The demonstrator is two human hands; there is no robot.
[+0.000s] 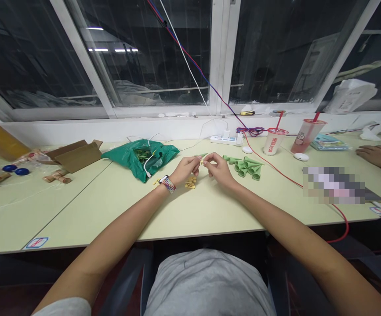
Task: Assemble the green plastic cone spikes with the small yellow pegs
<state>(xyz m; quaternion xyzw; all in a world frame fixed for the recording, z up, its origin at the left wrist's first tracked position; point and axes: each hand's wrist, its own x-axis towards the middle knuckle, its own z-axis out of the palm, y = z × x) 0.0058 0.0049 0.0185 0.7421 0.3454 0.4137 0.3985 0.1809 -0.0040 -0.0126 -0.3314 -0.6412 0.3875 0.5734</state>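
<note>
My left hand (186, 168) and my right hand (218, 168) meet above the pale green table (117, 206), both with fingers pinched. The left fingers pinch a small green paper cone (201, 155). The right fingers pinch a tiny yellow piece (202, 162) close to that cone. A small heap of yellow pieces (190, 182) lies on the table just below my left hand. Several rolled green cones (247, 166) lie in a pile to the right of my right hand. A colourful band (168, 183) sits on my left wrist.
An open green plastic bag (140, 158) with a white cable lies left of my hands. Two drink cups (274, 140) with straws, a power strip (226, 140) and a red cable (285, 175) lie at the right. Another person's hand (378, 156) rests far right. A cardboard box (74, 154) and wooden parts stand left.
</note>
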